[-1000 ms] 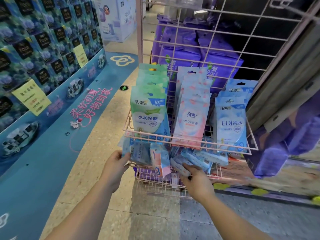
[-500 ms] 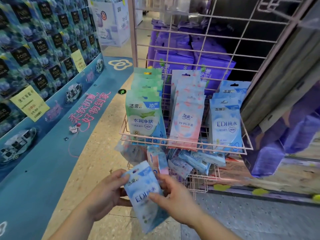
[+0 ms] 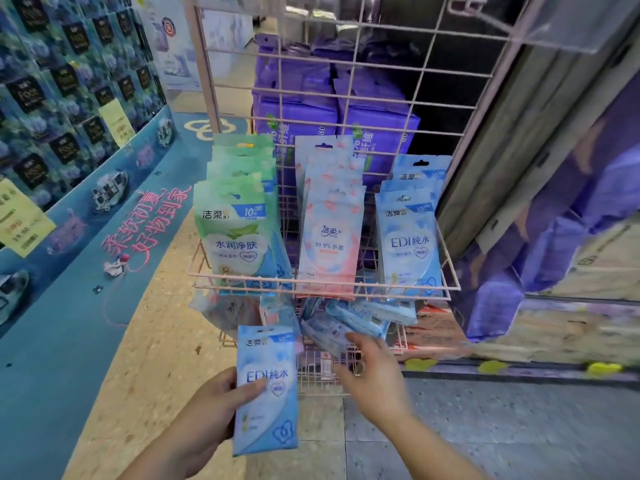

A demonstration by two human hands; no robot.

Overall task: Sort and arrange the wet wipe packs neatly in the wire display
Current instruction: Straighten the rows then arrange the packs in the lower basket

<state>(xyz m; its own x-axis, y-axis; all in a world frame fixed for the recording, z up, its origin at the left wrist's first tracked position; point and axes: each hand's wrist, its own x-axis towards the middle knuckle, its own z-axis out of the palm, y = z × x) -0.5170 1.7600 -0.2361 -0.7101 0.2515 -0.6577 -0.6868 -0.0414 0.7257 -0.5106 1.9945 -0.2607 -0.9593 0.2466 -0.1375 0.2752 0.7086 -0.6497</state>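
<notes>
My left hand [image 3: 211, 407] holds a blue wet wipe pack [image 3: 266, 389] upright in front of the pink wire display, thumb across its face. The upper wire basket [image 3: 325, 289] carries three upright rows: green packs [image 3: 235, 233] at left, pink packs [image 3: 329, 237] in the middle, blue packs [image 3: 410, 244] at right. Under it, the lower wire basket [image 3: 398, 341] holds several loose packs [image 3: 346, 323] lying jumbled. My right hand [image 3: 374, 375] reaches toward that pile with fingers spread, holding nothing; its fingertips are at the pile's near edge.
A pink wire grid panel [image 3: 346, 81] rises behind the baskets, with purple tissue bundles [image 3: 332, 109] stacked beyond it. A blue product wall [image 3: 69, 98] and blue floor graphic run along the left. A purple-wrapped shelf [image 3: 571, 202] stands at right.
Both hands drew one blue pack out of the lower basket. My right hand has let go of it and moved back toward the loose pile; the left hand keeps the pack.
</notes>
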